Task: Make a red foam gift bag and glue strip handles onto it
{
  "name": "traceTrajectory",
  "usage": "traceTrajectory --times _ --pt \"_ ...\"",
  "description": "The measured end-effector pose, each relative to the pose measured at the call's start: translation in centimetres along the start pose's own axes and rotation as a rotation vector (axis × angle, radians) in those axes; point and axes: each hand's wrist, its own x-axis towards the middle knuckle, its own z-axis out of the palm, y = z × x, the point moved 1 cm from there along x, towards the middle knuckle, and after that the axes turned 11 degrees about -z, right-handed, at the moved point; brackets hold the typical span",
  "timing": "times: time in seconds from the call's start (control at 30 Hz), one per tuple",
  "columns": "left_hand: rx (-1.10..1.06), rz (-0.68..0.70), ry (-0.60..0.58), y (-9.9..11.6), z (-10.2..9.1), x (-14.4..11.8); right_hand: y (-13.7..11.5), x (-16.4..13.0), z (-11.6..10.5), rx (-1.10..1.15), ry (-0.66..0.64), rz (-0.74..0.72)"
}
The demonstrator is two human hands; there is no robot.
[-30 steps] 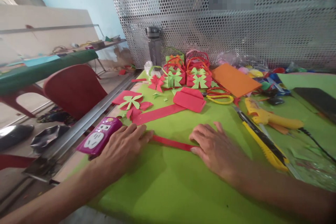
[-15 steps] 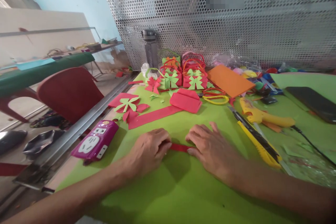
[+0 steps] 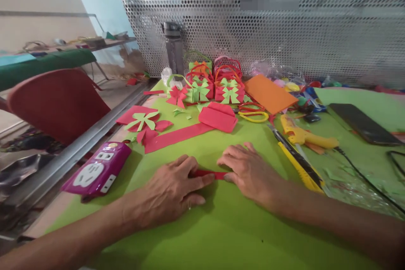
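A narrow red paper strip (image 3: pixel 219 175) lies flat on the green table covering between my two hands. My left hand (image 3: pixel 179 187) rests over its left end. The index finger is stretched along the strip and presses on it, while the thumb stands apart below. At the other end, my right hand (image 3: pixel 242 168) pinches the strip between thumb and fingers. Both ends of the strip are hidden by the hands. Just beyond lie a folded red paper piece (image 3: pixel 218 117) and a longer red paper band (image 3: pixel 177 137).
On the left sits a purple power socket block (image 3: pixel 98 168). To the right are a yellow utility knife (image 3: pixel 299 164), a yellow glue gun (image 3: pixel 305 135) and a phone (image 3: pixel 363 122). Farther back stand small paper baskets with bows (image 3: pixel 230 93), scissors (image 3: pixel 253 114), orange paper (image 3: pixel 270 93) and a bottle (image 3: pixel 174 50).
My left hand has opened from a pinch, its index finger now laid out along the strip and the thumb away. My right hand keeps its hold. The view has shifted slightly.
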Motion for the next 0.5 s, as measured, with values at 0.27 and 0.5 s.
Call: traceTrajectory --times 0.27,0.5 --pt "-0.008 0.011 -0.004 -0.1 0.1 -0.1 1.0 0.8 -2.4 0.221 -0.037 0.056" --pt "0.044 -0.034 0.025 0.5 0.2 0.1 -0.5 0.4 -3.3 0.119 0.048 0.058"
